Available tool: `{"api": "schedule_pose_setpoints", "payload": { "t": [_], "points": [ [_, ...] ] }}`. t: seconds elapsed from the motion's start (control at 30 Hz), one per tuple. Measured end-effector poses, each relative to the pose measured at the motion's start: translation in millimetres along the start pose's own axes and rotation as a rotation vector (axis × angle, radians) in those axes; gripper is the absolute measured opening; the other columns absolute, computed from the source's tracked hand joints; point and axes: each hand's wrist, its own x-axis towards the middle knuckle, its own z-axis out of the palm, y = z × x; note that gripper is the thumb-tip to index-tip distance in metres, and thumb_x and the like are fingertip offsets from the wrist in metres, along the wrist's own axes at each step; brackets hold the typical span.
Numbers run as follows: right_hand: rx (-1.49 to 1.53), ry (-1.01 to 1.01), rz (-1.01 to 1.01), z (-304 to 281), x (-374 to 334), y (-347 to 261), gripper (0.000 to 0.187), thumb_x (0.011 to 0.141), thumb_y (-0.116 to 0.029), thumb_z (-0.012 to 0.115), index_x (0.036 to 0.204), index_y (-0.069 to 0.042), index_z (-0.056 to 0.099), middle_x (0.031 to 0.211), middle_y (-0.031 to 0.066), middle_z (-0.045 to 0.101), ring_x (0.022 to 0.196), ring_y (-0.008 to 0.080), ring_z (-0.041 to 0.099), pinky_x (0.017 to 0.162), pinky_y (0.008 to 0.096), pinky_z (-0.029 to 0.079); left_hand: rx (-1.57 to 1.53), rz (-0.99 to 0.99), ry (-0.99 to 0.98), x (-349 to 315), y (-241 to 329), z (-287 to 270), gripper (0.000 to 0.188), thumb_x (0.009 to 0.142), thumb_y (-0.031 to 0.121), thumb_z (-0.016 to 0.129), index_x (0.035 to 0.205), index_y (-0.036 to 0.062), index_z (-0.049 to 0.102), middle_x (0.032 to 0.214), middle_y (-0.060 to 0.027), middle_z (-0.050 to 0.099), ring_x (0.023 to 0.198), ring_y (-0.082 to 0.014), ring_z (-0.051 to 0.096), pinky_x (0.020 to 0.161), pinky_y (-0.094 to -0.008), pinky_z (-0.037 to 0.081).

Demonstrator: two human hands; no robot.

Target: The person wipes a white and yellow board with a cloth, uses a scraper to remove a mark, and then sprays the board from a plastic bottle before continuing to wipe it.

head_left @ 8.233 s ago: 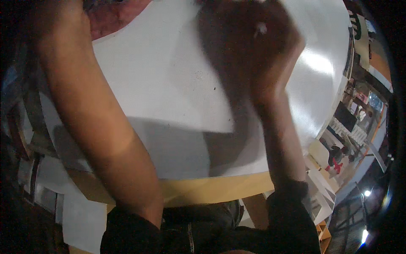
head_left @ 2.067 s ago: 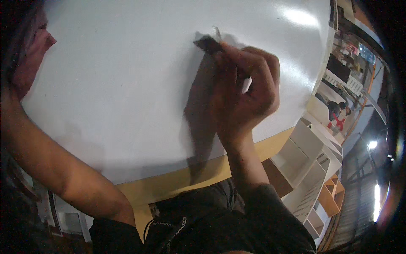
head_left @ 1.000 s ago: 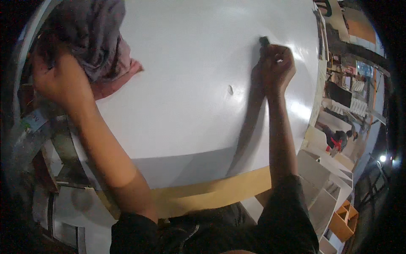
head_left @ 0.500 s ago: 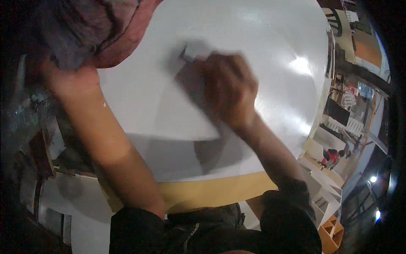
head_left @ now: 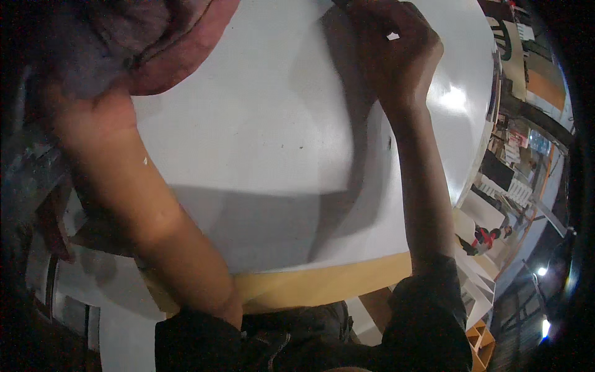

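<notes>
Cloth [head_left: 186,59] at panel's [head_left: 248,124] left edge | left hand [head_left: 93,118] against it, fingers hidden, I can't tell their grip | right hand [head_left: 400,53] inside right edge, fingers curled, I can't tell what's pinched | risk: specks [head_left: 301,147], if rubbed, could scratch panel

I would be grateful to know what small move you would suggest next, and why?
Perhaps bring the cloth over to the dark specks: they show on the white surface, and the left hand is right at the cloth.
</notes>
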Motion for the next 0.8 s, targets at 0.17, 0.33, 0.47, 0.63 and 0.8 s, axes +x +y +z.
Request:
{"api": "schedule_pose_setpoints", "payload": {
  "t": [0.17, 0.33, 0.47, 0.63, 0.8],
  "points": [
    [0.174, -0.185, -0.375, 6.4, -34.3, -19.2, 0.011, 0.073, -0.019, 0.081, 0.078, -0.012, 0.073, 0.073, 0.0065, 0.068, 0.066, 0.0281, 0.063, 0.064, 0.0389, 0.053, 0.075, -0.002, -0.032, 2.4, -2.3, -6.6, 0.056, 0.097, 0.034, 0.057, 0.142, 0.0024, 0.046, 0.140, -0.0148, 0.053, 0.129, -0.0311, 0.051, 0.112, -0.0476, 0.040],
    [0.112, -0.267, -0.202, 15.8, -17.8, 9.8, 0.011, 0.072, -0.016, 0.078, 0.080, -0.013, 0.072, 0.091, 0.0031, 0.069, 0.078, 0.0245, 0.061, 0.068, 0.0400, 0.052, 0.129, -0.003, -0.044, 4.2, -0.9, -9.7, 0.058, 0.096, 0.036, 0.058, 0.141, 0.0020, 0.046, 0.140, -0.0148, 0.053, 0.129, -0.0313, 0.051, 0.112, -0.0477, 0.039],
    [0.611, -0.579, -0.296, 0.9, -118.0, -31.2, 0.023, 0.070, -0.014, 0.076, 0.091, -0.005, 0.072, 0.088, 0.0088, 0.062, 0.076, 0.0284, 0.061, 0.064, 0.0427, 0.050, 0.148, -0.024, -0.055, 8.2, -4.2, -4.7, 0.059, 0.095, 0.037, 0.058, 0.141, 0.0017, 0.046, 0.140, -0.0148, 0.053, 0.129, -0.0316, 0.051, 0.112, -0.0477, 0.039],
    [0.283, -0.378, -0.304, -4.8, -66.2, 9.9, 0.019, 0.074, -0.009, 0.074, 0.093, -0.005, 0.072, 0.083, 0.0085, 0.066, 0.077, 0.0220, 0.065, 0.068, 0.0358, 0.051, 0.202, 0.007, -0.029, 5.1, 6.6, -14.5, 0.061, 0.095, 0.039, 0.059, 0.141, 0.0013, 0.046, 0.139, -0.0148, 0.053, 0.129, -0.0318, 0.051, 0.112, -0.0478, 0.039],
    [-0.092, 0.116, 0.103, -2.5, 55.1, 125.1, 0.011, 0.078, -0.008, 0.074, 0.076, 0.002, 0.070, 0.073, 0.0119, 0.070, 0.063, 0.0166, 0.064, 0.059, 0.0309, 0.050, 0.201, -0.009, -0.067, 8.2, 0.8, -3.0, 0.063, 0.094, 0.040, 0.060, 0.141, 0.0009, 0.046, 0.139, -0.0147, 0.053, 0.129, -0.0321, 0.051, 0.112, -0.0479, 0.039]
  ]
}}
